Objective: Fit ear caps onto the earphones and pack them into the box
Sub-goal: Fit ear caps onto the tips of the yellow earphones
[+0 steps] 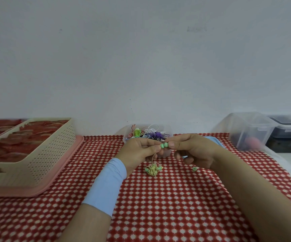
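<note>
My left hand (137, 150) pinches a green earbud (164, 145) above the red-and-white cloth. My right hand (192, 149) pinches the same piece from the right side, fingertips meeting at it. A thin cord drops from the earbud to a coiled yellow-green earphone bundle (153, 169) lying on the cloth below my hands. A small green ear cap (194, 169) lies on the cloth under my right hand. Behind my hands stands a clear tub (165, 130) with several coloured earphone bundles.
A beige perforated basket (41, 154) with red packets sits on a pink tray (67, 159) at the left. At the right stand a clear plastic box (249, 131) and a dark lidded box (288, 126). The white wall rises behind.
</note>
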`<action>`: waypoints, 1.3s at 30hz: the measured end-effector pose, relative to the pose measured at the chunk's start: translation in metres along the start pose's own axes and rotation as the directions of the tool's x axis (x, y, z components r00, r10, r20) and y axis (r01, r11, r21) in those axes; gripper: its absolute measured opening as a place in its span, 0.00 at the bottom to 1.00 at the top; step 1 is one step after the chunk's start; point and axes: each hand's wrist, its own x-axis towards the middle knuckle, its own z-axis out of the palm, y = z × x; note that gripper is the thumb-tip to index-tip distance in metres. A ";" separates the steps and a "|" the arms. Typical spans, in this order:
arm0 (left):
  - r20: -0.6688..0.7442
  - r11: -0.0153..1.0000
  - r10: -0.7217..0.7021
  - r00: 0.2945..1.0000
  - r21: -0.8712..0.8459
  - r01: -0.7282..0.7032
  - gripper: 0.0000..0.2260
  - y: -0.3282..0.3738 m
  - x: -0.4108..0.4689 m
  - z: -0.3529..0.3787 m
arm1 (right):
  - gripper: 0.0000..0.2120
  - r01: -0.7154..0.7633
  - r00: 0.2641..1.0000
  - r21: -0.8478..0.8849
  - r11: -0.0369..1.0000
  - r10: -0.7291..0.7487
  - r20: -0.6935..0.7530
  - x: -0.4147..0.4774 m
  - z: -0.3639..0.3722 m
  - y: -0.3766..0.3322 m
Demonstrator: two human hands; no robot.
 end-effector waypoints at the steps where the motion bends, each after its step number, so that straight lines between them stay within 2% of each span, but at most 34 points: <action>1: 0.000 1.000 0.003 1.000 0.009 -0.003 0.06 0.001 0.000 0.000 | 0.18 0.005 1.000 -0.022 1.000 -0.006 -0.004 0.000 0.000 0.000; 4: 0.000 0.999 0.002 1.000 0.051 -0.002 0.06 0.001 0.000 -0.001 | 0.20 0.018 1.000 -0.070 0.997 -0.018 -0.002 0.000 0.002 0.000; 14: 0.011 1.000 0.016 1.000 -0.007 -0.016 0.06 -0.001 -0.002 0.006 | 0.19 0.044 0.999 -0.068 0.997 -0.043 0.021 -0.001 0.002 0.001; 17: 0.019 0.999 0.042 0.999 0.024 -0.043 0.06 0.000 -0.004 0.007 | 0.19 0.033 0.999 -0.077 0.996 -0.031 0.027 -0.001 0.000 0.001; 23: 0.003 0.983 0.079 0.997 0.164 -0.079 0.07 0.002 -0.005 0.006 | 0.07 -0.042 0.996 -0.098 0.994 0.048 0.068 -0.003 0.001 0.000; 27: -0.005 0.979 0.081 0.997 0.186 -0.079 0.06 0.000 -0.004 0.007 | 0.08 -0.036 0.999 -0.107 0.994 0.037 0.015 -0.003 0.000 0.003; 29: -0.035 0.989 0.065 0.997 0.137 -0.059 0.06 -0.002 -0.002 0.008 | 0.09 0.012 0.999 -0.133 0.991 -0.016 -0.032 -0.005 0.003 0.002; 31: -0.071 0.997 0.027 0.997 0.069 -0.023 0.05 -0.003 0.000 0.008 | 0.05 0.114 0.985 -0.206 0.972 -0.137 -0.105 -0.007 0.008 -0.001; 34: -0.089 1.000 -0.020 0.996 0.020 0.021 0.06 -0.004 0.002 0.007 | 0.03 0.258 0.936 -0.378 0.889 -0.327 -0.130 -0.009 0.013 -0.004; 39: -0.072 0.993 -0.101 0.992 -0.076 0.096 0.05 -0.005 0.000 0.009 | 0.04 0.280 0.918 -0.526 0.803 -0.384 -0.097 -0.014 0.015 -0.010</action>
